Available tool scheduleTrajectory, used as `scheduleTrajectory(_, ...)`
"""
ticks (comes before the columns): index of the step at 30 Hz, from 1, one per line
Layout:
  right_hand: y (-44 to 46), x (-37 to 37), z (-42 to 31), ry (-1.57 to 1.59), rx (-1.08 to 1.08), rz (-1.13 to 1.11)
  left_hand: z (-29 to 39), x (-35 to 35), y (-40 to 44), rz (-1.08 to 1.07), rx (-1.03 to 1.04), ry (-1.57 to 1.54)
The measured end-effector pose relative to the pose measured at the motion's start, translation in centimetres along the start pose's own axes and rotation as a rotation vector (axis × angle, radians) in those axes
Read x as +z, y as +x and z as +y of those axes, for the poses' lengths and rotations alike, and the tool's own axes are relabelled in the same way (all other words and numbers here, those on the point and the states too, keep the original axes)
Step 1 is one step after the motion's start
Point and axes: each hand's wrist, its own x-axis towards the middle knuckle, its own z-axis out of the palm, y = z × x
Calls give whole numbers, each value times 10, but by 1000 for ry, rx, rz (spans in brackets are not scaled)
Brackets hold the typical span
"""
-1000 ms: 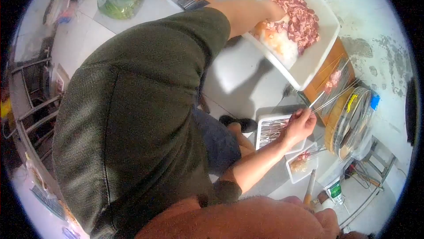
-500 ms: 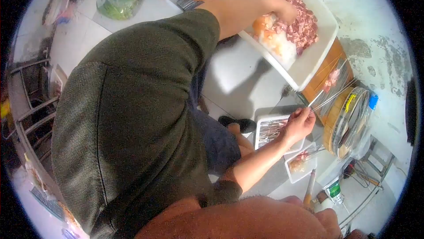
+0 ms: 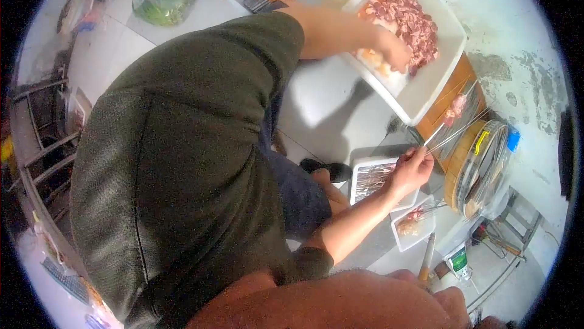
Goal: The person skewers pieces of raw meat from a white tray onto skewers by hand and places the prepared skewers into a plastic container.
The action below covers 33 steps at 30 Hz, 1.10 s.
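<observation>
Peeling wall point(image 3: 505, 64) behind a white tub point(image 3: 443, 83). Right hand point(image 3: 415, 168): grip pinching thin skewers point(image 3: 434, 135), one carrying meat towards its far end. Left hand point(image 3: 394, 52) inside tub (fingers hidden, grip can't be told). Plenty of loose meat point(image 3: 410, 13) remains unthreaded.

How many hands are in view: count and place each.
2. The left hand is at the meat in the large tray; the right hand, nearer the tray of sticks, grips a skewer of meat. No others show.
</observation>
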Motion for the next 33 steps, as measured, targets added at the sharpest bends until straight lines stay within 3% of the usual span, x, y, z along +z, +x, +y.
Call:
scheduleTrajectory(2,1,0,-3,-10,21,-2,15,19,-7,-82,86,330)
scheduleTrajectory(5,1,0,-2,15,23,10,30,26,-23,-121,246,415)
scheduleTrajectory(8,-2,-1,-9,53,53,9,9,35,9,96,210,342)
scheduleTrajectory(11,-9,8,-35,231,143,-4,-6,-1,6,271,244,300)
scheduleTrajectory(12,-9,0,-27,-47,146,-25,-23,-8,14,363,166,193)
scheduleTrajectory(13,-8,-3,-21,-83,138,-21,-40,-15,23,454,88,86)
scheduleTrajectory(17,-8,0,-25,111,150,18,-74,-48,34,562,-245,157)
scheduleTrajectory(19,-10,3,-30,173,162,31,-111,-47,51,566,-246,215)
scheduleTrajectory(21,-10,5,-35,194,174,39,-125,-36,49,800,-155,454)
scheduleTrajectory(23,-10,7,-37,204,177,47,-124,-32,33,745,-137,410)
scheduleTrajectory(26,-10,8,-39,224,182,58,-75,-45,-11,406,-220,84)
scheduleTrajectory(28,-12,11,-43,218,182,56,-47,-40,-27,421,-274,76)
scheduleTrajectory(33,-7,15,-37,171,166,47,-72,-25,21,359,-263,208)
